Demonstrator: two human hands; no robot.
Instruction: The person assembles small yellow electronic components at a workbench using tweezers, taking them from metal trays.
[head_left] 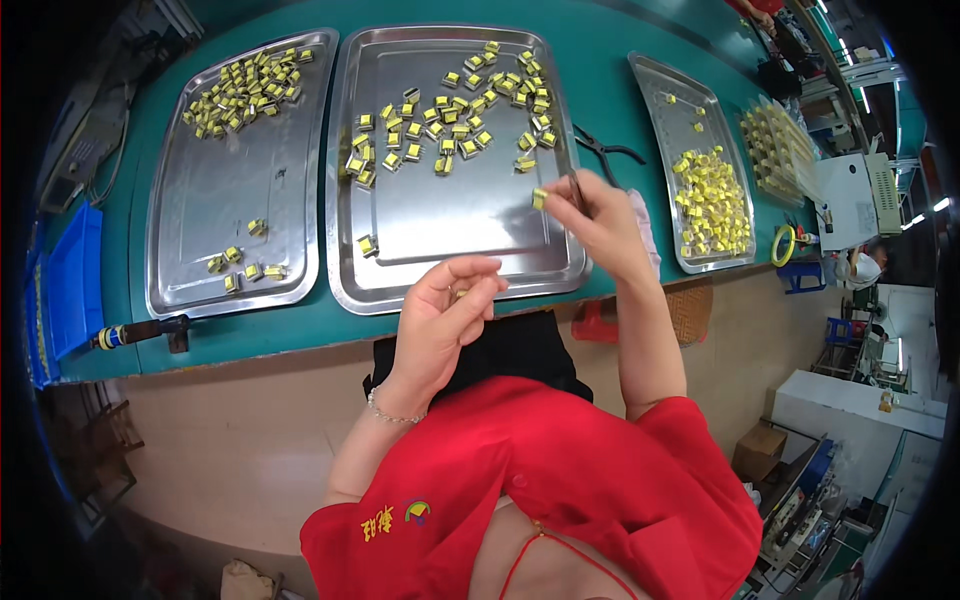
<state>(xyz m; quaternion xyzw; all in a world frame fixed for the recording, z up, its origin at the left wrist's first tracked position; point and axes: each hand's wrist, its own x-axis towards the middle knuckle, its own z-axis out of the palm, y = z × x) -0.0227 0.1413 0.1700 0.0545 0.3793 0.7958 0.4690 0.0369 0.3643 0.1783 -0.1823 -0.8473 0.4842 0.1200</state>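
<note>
My right hand is closed above the right edge of the middle metal tray, pinching a small yellow-taped transformer at its fingertips. A thin dark tool shows along its fingers; its kind is hard to make out. Over the tray's front edge, my left hand has its fingers curled in, with a bit of yellow showing between them, probably another such part. Many yellow transformers with grey metal cores lie in the middle tray, mostly toward its far side. A single transformer sits near its left wall.
The left metal tray holds more transformers. Yellow coils are heaped in the right tray. Black-handled pliers lie between trays. A hammer-like tool and a blue bin are at left. A yellow tape roll is at right.
</note>
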